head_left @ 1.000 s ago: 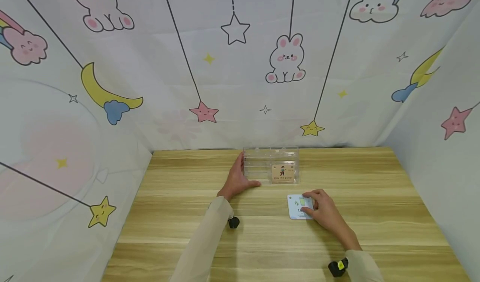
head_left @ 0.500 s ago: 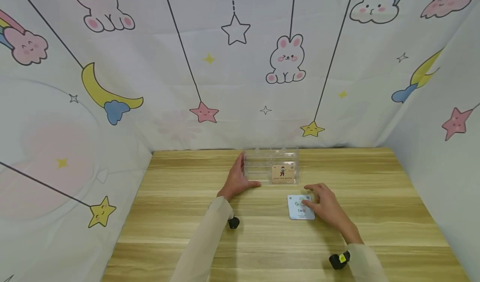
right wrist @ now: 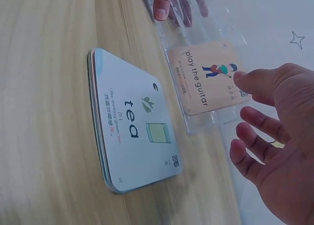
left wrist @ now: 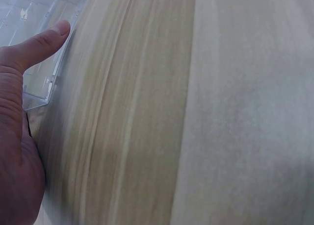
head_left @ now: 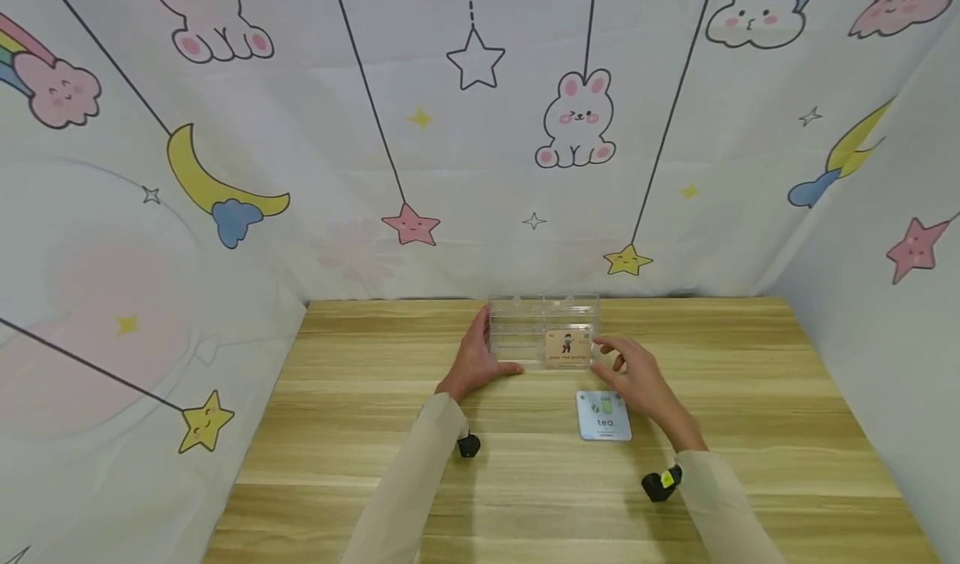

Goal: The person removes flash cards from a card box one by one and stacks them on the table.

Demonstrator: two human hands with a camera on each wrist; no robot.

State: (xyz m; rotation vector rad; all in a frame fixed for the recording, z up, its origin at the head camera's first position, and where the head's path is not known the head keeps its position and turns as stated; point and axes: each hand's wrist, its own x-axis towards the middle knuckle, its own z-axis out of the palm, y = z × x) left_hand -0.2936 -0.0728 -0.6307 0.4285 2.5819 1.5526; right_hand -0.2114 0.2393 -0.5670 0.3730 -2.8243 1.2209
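A clear plastic rack (head_left: 516,327) with several compartments stands at the back of the table. In its lower right compartment is a tan "play the guitar" card (head_left: 567,348). My left hand (head_left: 477,364) holds the rack's left end, thumb along the lower front and fingers at the side; its thumb (left wrist: 46,42) also shows in the left wrist view. By the rack's right end is my right hand (head_left: 639,381), fingers loosely bent, nothing held; whether the tips touch the rack or card is unclear. In front lies a stack of cards (right wrist: 135,122), a white-blue "tea" card on top.
The wooden table (head_left: 525,497) reaches back to a white cloth backdrop (head_left: 480,164) printed with stars, rabbits and clouds, close behind the rack. More cloth hangs at both sides. A black wrist camera (head_left: 660,485) sits on the right wrist.
My right hand has let go of the tea card stack and moved up to the right end of the rack. The stack lies where it was. My left hand stays on the rack.
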